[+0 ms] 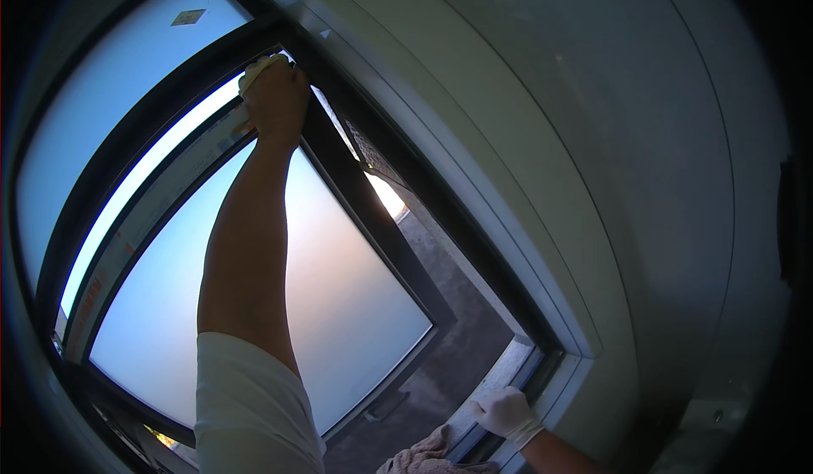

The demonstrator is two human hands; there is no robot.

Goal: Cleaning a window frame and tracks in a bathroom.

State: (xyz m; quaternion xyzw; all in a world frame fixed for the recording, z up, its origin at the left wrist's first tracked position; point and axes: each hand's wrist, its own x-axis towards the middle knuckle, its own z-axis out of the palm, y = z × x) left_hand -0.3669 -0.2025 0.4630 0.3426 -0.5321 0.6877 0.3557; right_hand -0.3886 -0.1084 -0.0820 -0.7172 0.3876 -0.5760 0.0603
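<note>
My left hand (278, 96), at the end of a raised arm, is closed around a pale yellowish cloth or sponge (257, 72). It is at the upper corner of a tilted-out window sash (356, 226) with a dark frame and frosted glass (356, 296). Low on the right, my right hand (508, 413) wears a white glove. Its fingers curl over the lower window frame (530, 372), and what lies beneath them is hidden. Next to it, a bunched brownish towel (422, 455) lies on the sill.
An upper frosted pane (127, 93) bears a small label (188, 17). A handle (387, 406) sits on the sash's lower rail. Pale panelled wall (571, 156) borders the opening on the right. Outside, grey ground (432, 347) shows through the gap.
</note>
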